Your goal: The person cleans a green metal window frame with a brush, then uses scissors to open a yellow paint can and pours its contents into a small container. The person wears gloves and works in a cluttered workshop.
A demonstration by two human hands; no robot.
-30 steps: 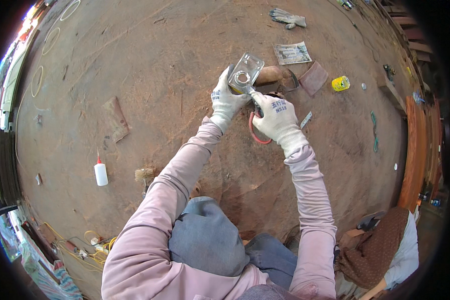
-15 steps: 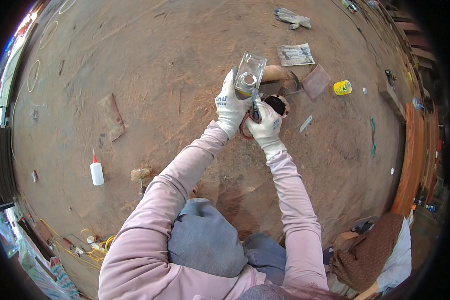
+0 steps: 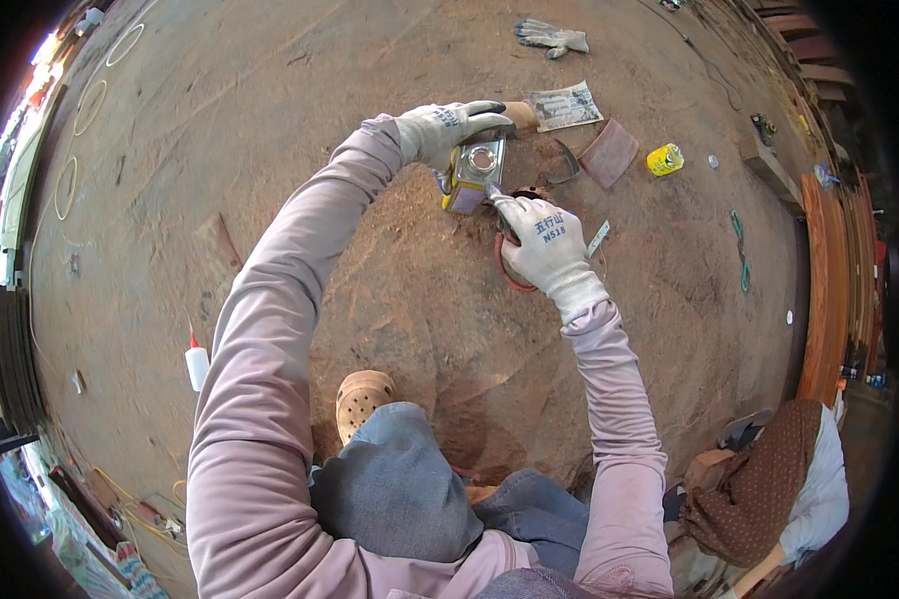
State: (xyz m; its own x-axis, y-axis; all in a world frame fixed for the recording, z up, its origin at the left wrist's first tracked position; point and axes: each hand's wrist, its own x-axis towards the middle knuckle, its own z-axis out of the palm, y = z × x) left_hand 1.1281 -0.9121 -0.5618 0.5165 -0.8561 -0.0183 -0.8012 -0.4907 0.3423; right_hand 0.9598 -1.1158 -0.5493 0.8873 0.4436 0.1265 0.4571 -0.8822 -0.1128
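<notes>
Since the picture from 0.5 s ago, the metal can has tipped over: it then stood more upright with its round opening turned up toward the top of the view, and now it lies lower over the dusty wooden floor, its flat face and small round cap turned to the camera. The left hand, in a pale work glove, has swung up and over and now clasps the can from above at its upper end, fingers wrapped round the top edge. The right hand, also gloved, has slid lower and to the right; its forefinger stretches up and touches the can's lower right corner, while the other fingers curl. Whether those fingers grip anything cannot be told, since the glove covers them. A red ring and a dark round thing just under the can are mostly hidden by the right hand. The yellow part along the can's lower left side is too small to make out. A white squeeze bottle stands well apart at left.
</notes>
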